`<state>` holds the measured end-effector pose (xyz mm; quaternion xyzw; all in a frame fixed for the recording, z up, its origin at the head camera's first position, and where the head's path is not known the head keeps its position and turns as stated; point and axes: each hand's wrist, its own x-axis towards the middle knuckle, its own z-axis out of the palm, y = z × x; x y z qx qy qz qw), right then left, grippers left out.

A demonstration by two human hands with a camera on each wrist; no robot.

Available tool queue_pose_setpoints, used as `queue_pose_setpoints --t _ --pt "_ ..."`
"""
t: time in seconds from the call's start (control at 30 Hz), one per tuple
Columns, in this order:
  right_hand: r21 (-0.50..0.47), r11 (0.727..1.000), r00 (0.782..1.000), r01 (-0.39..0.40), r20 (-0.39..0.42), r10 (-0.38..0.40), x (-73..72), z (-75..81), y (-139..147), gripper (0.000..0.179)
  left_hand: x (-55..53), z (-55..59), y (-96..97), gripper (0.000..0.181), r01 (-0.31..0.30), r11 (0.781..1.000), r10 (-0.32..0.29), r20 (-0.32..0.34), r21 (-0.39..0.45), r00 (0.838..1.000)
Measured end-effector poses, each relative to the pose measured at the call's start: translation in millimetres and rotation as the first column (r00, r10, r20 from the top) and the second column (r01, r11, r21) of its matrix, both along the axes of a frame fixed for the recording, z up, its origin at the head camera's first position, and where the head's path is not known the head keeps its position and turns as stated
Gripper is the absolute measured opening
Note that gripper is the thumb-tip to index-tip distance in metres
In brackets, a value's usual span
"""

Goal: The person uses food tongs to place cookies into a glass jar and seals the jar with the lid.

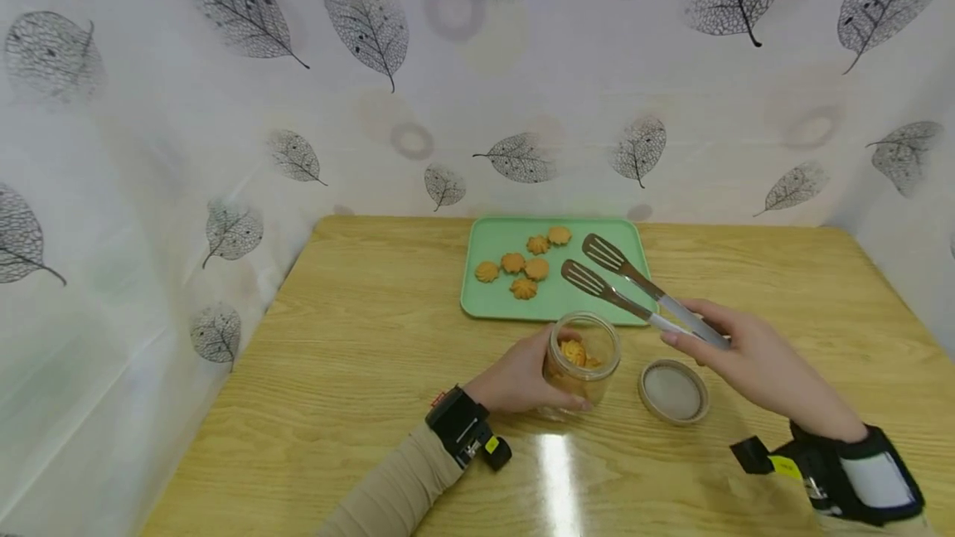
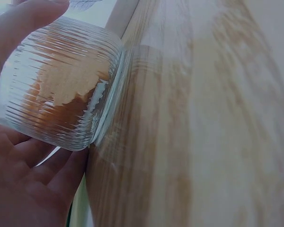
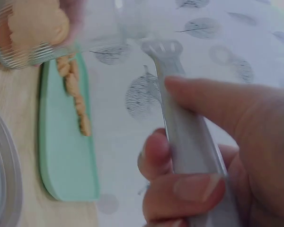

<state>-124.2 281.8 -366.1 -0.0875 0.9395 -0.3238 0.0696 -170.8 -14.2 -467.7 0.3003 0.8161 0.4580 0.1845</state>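
Note:
My left hand [image 1: 525,375] holds a clear ribbed glass jar [image 2: 19,101] on the table, thumb and fingers curled around its side. Several golden cookies [image 1: 573,352] lie inside the jar, low in it. My right hand [image 1: 753,355] grips a pair of tongs [image 1: 697,321] by its silver handles. The brown slotted heads of the tongs are spread apart above the right part of a green tray [image 1: 477,226], with nothing between them. On the tray's left and middle lie several cookies [image 1: 524,288]. In the right wrist view, fingers and thumb wrap the tongs' handle [image 3: 189,137].
A round jar lid [image 1: 674,392] lies on the wooden table [image 1: 358,338], right of the jar and below the right hand. Behind the table hangs a pale cloth [image 1: 373,147] printed with leaves. Each wrist wears a black strap with a small camera.

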Motion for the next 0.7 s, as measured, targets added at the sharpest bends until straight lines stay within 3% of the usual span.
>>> queue_pose_setpoints --t 0.33,0.7 --pt "-0.032 0.999 1.0 -0.017 0.011 0.018 -60.6 -33.1 -27 0.08 -0.8 -1.2 0.7 0.092 0.005 1.0 -0.005 -0.001 0.018 1.0" --pt "0.018 0.998 0.999 -0.053 -0.002 0.053 -81.2 -52.2 -46 0.072 -0.2 2.0 1.0 0.094 0.005 1.0 -0.005 -0.013 -0.001 1.0"
